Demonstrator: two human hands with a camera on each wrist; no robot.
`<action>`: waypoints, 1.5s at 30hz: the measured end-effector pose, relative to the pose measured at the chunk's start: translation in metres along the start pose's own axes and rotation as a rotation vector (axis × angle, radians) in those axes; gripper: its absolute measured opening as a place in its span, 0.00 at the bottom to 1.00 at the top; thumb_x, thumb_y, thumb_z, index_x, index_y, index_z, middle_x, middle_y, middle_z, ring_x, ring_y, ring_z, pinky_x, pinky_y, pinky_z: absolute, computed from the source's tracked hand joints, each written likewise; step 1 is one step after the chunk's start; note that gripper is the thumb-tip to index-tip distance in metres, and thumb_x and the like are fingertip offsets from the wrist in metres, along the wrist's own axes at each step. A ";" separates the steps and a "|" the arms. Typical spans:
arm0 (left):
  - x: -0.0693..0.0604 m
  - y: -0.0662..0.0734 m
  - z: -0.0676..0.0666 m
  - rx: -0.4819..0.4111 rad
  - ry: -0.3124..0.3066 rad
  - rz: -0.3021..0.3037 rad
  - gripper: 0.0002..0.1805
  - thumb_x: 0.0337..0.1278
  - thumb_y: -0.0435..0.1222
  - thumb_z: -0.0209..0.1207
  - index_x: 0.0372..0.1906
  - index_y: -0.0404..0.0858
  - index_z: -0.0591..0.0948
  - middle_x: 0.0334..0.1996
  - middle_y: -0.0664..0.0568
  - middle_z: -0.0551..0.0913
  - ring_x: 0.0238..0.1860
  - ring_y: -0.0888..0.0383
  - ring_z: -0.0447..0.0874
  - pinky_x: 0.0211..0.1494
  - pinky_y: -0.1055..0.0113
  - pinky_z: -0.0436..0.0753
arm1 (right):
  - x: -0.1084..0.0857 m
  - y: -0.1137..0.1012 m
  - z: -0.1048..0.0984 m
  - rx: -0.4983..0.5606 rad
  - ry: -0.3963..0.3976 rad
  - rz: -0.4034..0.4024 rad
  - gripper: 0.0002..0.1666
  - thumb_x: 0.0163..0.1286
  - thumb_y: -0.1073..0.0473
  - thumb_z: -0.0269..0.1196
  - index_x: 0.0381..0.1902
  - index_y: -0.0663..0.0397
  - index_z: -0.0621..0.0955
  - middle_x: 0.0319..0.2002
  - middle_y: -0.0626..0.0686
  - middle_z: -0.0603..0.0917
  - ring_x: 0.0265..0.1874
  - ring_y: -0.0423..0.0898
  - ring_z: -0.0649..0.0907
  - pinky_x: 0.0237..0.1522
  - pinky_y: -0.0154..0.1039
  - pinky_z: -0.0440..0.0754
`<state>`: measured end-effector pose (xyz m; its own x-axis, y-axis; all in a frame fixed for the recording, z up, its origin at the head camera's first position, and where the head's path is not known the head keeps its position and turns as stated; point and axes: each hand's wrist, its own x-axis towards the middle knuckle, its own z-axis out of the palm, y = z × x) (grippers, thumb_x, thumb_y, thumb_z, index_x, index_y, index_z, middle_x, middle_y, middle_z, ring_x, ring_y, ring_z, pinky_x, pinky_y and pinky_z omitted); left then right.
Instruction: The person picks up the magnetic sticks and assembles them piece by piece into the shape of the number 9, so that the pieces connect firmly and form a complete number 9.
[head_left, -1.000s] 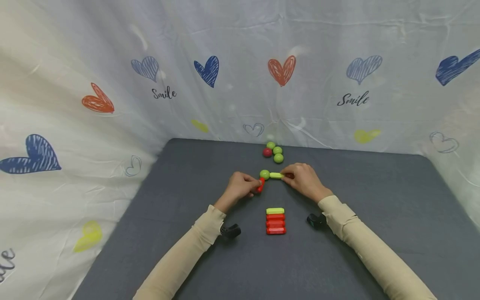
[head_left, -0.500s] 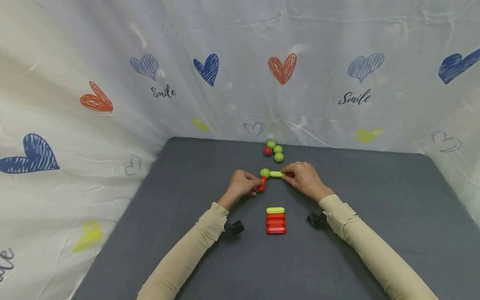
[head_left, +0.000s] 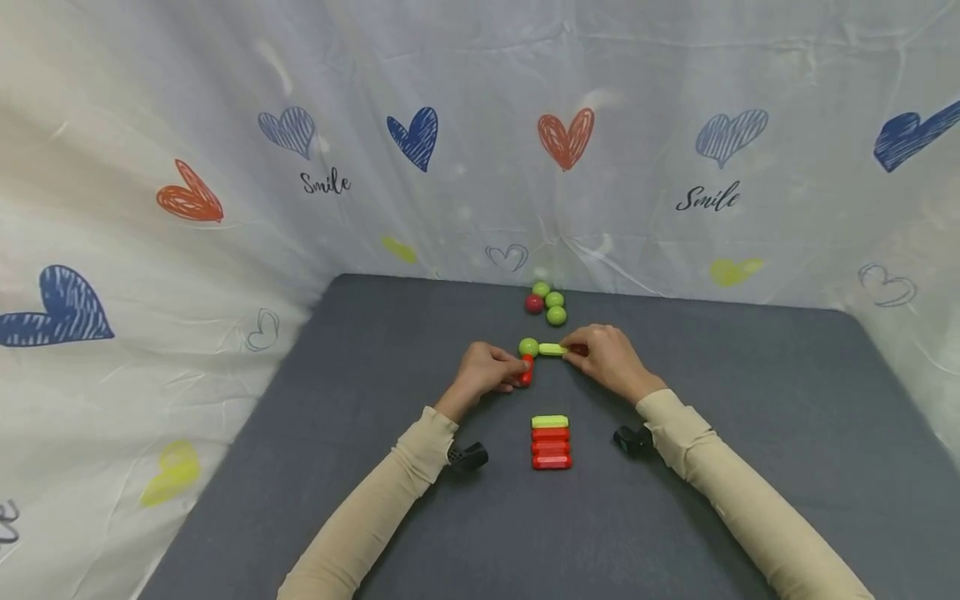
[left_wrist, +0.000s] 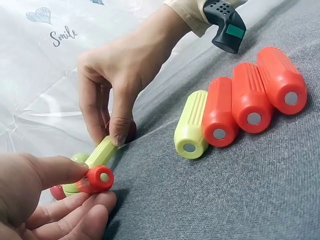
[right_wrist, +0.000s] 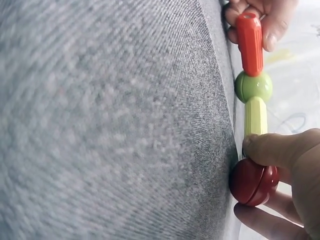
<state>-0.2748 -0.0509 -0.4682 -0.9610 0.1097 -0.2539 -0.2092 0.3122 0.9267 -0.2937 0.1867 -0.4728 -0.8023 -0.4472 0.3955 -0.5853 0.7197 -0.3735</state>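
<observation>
My left hand point(head_left: 483, 369) pinches a red ribbed magnetic stick point(right_wrist: 251, 47) between thumb and fingers. The stick's far end touches a glossy green ball point(right_wrist: 255, 87). From that same ball a yellow-green stick point(right_wrist: 255, 117) runs to the right. My right hand point(head_left: 606, 358) pinches this stick near its outer end, where a dark red ball point(right_wrist: 254, 182) sits, partly covered by the fingers in the head view. Together the pieces form a bent chain low over the grey table. In the left wrist view, a pale magnet disc shows on the red stick's near end.
Nearer the body, a yellow-green stick point(left_wrist: 192, 120) and several red sticks point(left_wrist: 220, 112) lie side by side. Behind the hands, a red ball point(head_left: 534, 303) and several green balls point(head_left: 557, 316) cluster near the table's back edge. A white curtain point(head_left: 465, 217) with printed hearts hangs behind.
My left hand has shifted slightly right, turning the red stick from a slant to point more nearly straight toward the body. The right hand holds almost still.
</observation>
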 end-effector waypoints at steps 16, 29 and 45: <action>0.007 -0.008 -0.006 -0.065 -0.029 -0.015 0.09 0.52 0.37 0.74 0.33 0.34 0.90 0.27 0.47 0.88 0.27 0.56 0.89 0.28 0.67 0.85 | 0.023 0.020 -0.016 0.159 0.054 0.068 0.16 0.60 0.58 0.75 0.44 0.61 0.88 0.41 0.57 0.89 0.39 0.53 0.88 0.39 0.49 0.86; 0.008 -0.009 -0.004 -0.075 -0.027 -0.034 0.07 0.52 0.35 0.74 0.32 0.34 0.90 0.27 0.47 0.88 0.27 0.56 0.88 0.27 0.67 0.85 | 0.070 0.027 -0.008 0.079 -0.125 0.032 0.16 0.60 0.62 0.75 0.46 0.62 0.88 0.44 0.59 0.88 0.41 0.53 0.87 0.44 0.50 0.84; 0.006 -0.007 -0.006 -0.076 -0.041 -0.025 0.07 0.53 0.34 0.73 0.34 0.33 0.90 0.27 0.46 0.88 0.26 0.56 0.88 0.28 0.67 0.85 | 0.060 0.034 -0.014 0.183 -0.056 0.094 0.15 0.58 0.65 0.75 0.43 0.64 0.88 0.42 0.60 0.88 0.39 0.55 0.87 0.43 0.49 0.85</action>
<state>-0.2802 -0.0583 -0.4746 -0.9472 0.1421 -0.2874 -0.2481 0.2426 0.9379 -0.3598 0.1919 -0.4498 -0.8565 -0.4154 0.3065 -0.5153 0.6535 -0.5544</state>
